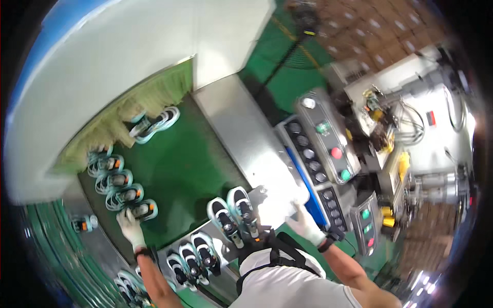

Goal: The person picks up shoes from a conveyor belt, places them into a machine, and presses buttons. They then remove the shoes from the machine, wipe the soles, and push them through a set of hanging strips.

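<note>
My left hand [130, 227], in a white glove, is at the left end of the nearest sneaker [144, 209] in a row on the green conveyor belt [179, 177]. Its fingers look bent around that end, partly hiding it. My right hand [305, 224], also white-gloved, has its fingers apart and holds nothing; it is beside the bright metal table [267, 169] and a blue strip [306, 179]. Close in front of my body, a pair of black-and-white sneakers [223, 217] with pale blue soles stands at the belt's edge. Several more sneakers [189, 259] stand left of the pair.
Pale bristle curtains [128, 110] hang at the opening of a white machine housing [128, 46], with more sneakers [156, 124] beside them. Control boxes [328, 136] with coloured buttons stand at right, near machinery [380, 118]. A roller track [49, 246] runs at far left. A fan [305, 20] stands beyond.
</note>
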Demonstrator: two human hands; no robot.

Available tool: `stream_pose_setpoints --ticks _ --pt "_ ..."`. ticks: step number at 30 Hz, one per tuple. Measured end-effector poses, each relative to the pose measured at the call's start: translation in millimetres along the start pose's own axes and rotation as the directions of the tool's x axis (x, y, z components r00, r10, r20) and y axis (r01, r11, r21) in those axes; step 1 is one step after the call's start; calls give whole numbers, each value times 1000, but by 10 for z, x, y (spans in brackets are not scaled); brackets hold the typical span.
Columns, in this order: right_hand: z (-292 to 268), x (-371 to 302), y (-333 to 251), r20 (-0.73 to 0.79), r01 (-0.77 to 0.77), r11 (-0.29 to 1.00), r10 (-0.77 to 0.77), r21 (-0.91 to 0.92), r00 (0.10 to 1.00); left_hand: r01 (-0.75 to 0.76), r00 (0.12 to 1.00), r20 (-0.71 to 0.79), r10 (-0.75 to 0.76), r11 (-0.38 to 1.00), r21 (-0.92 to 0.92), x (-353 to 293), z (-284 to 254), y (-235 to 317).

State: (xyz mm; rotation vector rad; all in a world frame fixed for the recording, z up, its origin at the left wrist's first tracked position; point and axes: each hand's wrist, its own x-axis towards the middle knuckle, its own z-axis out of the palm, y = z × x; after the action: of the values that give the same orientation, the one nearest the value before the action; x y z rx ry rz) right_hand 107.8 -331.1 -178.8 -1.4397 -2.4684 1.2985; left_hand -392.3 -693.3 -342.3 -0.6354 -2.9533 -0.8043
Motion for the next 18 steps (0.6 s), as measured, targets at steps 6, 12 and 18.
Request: stream_pose_setpoints --ticks 6,12,18 --pt "106 -116 -986 -20 178 964 -178 198 984 -410 857 131 498 813 -413 -239 -339 2614" --pt "-159 -186 -683 -414 136 990 -109 35 904 -700 242 90 966 238 -673 -1288 -207 5022" --pt "-1348 -1618 85 -520 44 775 379 630 765 -479 -219 -141 965 -232 -847 -2545 -539 6698"
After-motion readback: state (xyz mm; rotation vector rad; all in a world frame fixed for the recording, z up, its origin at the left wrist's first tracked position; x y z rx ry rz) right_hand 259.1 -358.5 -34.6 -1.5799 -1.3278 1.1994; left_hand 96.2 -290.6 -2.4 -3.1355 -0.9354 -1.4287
